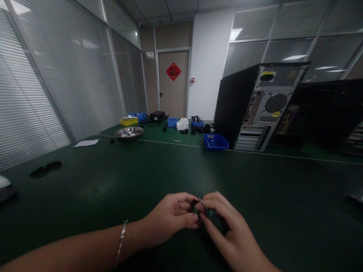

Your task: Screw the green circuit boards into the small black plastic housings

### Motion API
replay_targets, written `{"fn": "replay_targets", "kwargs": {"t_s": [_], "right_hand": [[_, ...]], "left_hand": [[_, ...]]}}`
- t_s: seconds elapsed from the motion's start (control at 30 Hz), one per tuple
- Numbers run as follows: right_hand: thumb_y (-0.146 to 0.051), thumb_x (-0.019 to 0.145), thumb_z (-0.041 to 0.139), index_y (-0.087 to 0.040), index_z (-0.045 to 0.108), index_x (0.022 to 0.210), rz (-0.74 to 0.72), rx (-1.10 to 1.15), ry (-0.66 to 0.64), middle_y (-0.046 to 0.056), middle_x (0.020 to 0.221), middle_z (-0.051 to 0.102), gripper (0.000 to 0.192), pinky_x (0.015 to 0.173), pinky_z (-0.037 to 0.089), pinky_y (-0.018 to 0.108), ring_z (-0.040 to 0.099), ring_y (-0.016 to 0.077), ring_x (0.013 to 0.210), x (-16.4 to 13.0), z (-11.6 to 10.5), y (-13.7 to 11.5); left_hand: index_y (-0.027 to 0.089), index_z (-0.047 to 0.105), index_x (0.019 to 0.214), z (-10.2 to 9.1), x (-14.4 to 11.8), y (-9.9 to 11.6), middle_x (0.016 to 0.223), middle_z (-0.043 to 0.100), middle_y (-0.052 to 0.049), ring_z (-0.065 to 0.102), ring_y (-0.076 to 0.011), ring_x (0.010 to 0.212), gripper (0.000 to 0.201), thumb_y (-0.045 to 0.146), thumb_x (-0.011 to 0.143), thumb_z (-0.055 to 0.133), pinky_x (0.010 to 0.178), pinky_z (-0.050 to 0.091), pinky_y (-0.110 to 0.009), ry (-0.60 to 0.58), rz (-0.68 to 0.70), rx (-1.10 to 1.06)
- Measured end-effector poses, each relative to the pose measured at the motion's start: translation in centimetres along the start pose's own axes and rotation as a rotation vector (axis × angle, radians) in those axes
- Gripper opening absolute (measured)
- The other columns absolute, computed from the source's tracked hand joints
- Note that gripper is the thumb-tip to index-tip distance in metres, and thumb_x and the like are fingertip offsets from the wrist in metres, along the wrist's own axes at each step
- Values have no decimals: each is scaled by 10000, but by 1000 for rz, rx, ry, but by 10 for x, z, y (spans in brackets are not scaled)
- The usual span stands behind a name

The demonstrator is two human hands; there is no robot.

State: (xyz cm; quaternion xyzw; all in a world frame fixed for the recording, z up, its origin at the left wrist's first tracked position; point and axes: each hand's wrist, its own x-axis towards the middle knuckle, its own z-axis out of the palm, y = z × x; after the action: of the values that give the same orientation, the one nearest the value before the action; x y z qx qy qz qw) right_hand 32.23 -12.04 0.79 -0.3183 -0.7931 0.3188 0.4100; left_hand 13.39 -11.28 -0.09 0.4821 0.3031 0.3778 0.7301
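Note:
My left hand [176,213] is closed, pinching a small dark green and black part [194,206] between thumb and fingers. What kind of part it is cannot be made out. In my right hand [229,223] is a screwdriver [214,218] with a dark green handle, the fingers wrapped round it. Its thin metal shaft points up and left, and its tip is close to the small part; whether they touch is unclear. Both hands are held together over the near middle of the green table [136,181].
A blue bin [216,142] stands beside a black computer tower [238,102] at right. Farther back are a metal bowl [129,133], a yellow basket [129,121], a white device [182,124] and a black box [157,116]. Dark green pieces [45,168] lie at left, near white paper [86,143].

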Motion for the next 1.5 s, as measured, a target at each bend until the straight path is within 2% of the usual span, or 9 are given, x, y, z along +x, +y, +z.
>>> {"fn": "replay_targets", "kwargs": {"t_s": [0.23, 0.43, 0.67, 0.83, 1.13, 1.5], "right_hand": [[-41, 876, 503, -245, 602, 1038, -3, -9, -27, 39, 987, 562, 279, 782, 491, 296, 590, 189, 914, 0, -1, 1], [-52, 893, 505, -257, 589, 1083, -7, 7, -52, 36, 1007, 572, 292, 796, 490, 294, 588, 183, 926, 1, 0, 1], [-28, 849, 556, -257, 570, 1101, 4, -15, -66, 34, 1019, 577, 341, 787, 492, 295, 591, 187, 922, 0, -1, 2], [-9, 814, 573, -252, 565, 1076, 30, -32, -81, 28, 1011, 585, 357, 749, 483, 286, 595, 183, 886, -1, 0, 3], [-108, 877, 549, -216, 579, 947, 129, 83, -48, 25, 925, 593, 132, 754, 485, 287, 610, 189, 868, 1, 2, -2], [-109, 889, 524, -224, 559, 964, 113, 110, -42, 21, 930, 566, 141, 757, 474, 281, 593, 181, 862, 0, 2, -3]], "left_hand": [[111, 610, 1073, -1, 2, -1, 989, 672, -72, 655, -147, 885, 399, 181, 724, 790, 864, 486, -326, -1, 21, -7], [130, 557, 1120, -2, 1, -1, 968, 683, -63, 672, -148, 860, 467, 137, 714, 788, 826, 510, -321, 33, -4, -37], [133, 533, 1029, -5, 2, 1, 922, 703, -52, 696, -144, 805, 414, 95, 701, 782, 748, 543, -288, 64, -44, 9], [134, 526, 1011, -8, 4, -3, 906, 710, -50, 702, -134, 759, 431, 84, 679, 795, 713, 554, -273, 26, -30, -10], [128, 527, 996, -2, 2, 3, 938, 710, -81, 697, -161, 816, 415, 142, 686, 802, 765, 548, -319, 36, -62, -34], [119, 537, 992, -4, 2, 1, 916, 714, -86, 695, -162, 788, 414, 151, 680, 807, 752, 544, -318, 35, -65, -35]]}}
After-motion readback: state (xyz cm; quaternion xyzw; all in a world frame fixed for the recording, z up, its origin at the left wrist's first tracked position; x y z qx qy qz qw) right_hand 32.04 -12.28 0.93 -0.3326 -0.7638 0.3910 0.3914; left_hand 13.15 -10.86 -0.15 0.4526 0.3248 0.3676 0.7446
